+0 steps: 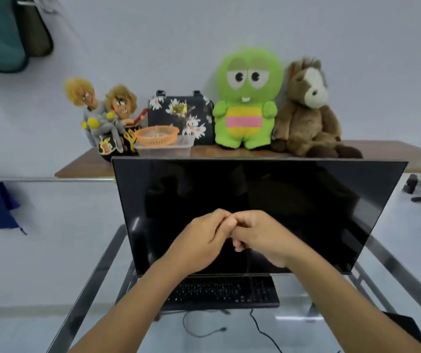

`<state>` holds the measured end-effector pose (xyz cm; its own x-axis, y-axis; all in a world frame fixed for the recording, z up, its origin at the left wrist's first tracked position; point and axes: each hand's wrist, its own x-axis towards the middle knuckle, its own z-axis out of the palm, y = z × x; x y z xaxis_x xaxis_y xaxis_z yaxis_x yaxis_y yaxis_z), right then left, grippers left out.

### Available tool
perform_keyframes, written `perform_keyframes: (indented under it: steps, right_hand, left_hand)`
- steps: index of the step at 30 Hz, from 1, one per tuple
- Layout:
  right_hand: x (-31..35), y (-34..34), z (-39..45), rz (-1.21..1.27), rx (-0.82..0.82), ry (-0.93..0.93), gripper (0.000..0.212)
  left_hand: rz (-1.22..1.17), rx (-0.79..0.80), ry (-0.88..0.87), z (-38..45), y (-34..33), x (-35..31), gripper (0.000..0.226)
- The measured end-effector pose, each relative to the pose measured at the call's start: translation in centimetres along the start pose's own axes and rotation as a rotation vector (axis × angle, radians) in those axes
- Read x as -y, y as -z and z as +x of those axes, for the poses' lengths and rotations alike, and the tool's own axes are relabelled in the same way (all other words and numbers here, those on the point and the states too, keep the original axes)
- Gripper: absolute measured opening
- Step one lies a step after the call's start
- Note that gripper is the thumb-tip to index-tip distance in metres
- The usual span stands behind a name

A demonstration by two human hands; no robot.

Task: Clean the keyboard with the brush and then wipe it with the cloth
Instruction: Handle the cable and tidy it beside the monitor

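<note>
Meeting curled, empty: left hand (pixel 199 240), right hand (pixel 260 235), above keyboard (pixel 229 293) on glass table (pixel 97 273); pale wall (pixel 229 26) behind.

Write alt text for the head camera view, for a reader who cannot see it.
A person's left hand and right hand meet with curled fingers touching, raised before a dark monitor above a black keyboard on a glass desk. Behind, a wooden shelf holds plush toys, a floral bag and an orange basket.
</note>
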<state>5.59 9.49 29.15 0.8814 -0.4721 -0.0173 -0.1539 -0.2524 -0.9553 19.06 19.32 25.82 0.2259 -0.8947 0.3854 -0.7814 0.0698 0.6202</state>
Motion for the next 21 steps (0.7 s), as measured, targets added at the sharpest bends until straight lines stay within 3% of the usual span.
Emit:
perform_keyframes:
  steps: [3, 6, 11, 13, 17, 19, 21]
  right_hand:
    - [1.8, 3.6, -1.3, -0.073, 0.113, 0.067, 0.017]
    - [3.2, 6.7, -2.0, -0.035, 0.156, 0.075, 0.031]
    - [4.9, 9.0, -2.0, -0.058, 0.087, 0.164, 0.033]
    - [5.0, 8.7, -1.3, -0.005, 0.063, 0.213, 0.031]
    - [5.1, 7.1, -0.8, 0.222, 0.081, 0.261, 0.017]
    - [5.0, 5.9, -0.4, 0.280, 0.040, 0.262, 0.036]
    - [4.6, 4.8, 0.4, 0.185, 0.044, 0.273, 0.040]
  left_hand:
    - [0.033, -0.011, -0.019, 0.8, 1.2, -1.5, 0.035]
    - [-0.117, 0.059, 0.044, 1.4, 2.2, -2.1, 0.040]
    - [-0.519, 0.526, 0.093, 1.1, 3.4, -5.5, 0.036]
    - [-0.704, 0.587, 0.084, 1.2, 3.2, -8.1, 0.033]
    - [-1.161, 0.333, 0.085, 3.3, 3.1, -12.3, 0.032]
    - [-1.300, 0.146, 0.068, 5.1, 3.9, -13.1, 0.028]
    - [-1.297, -0.051, 0.026, 7.0, 5.1, -13.3, 0.029]
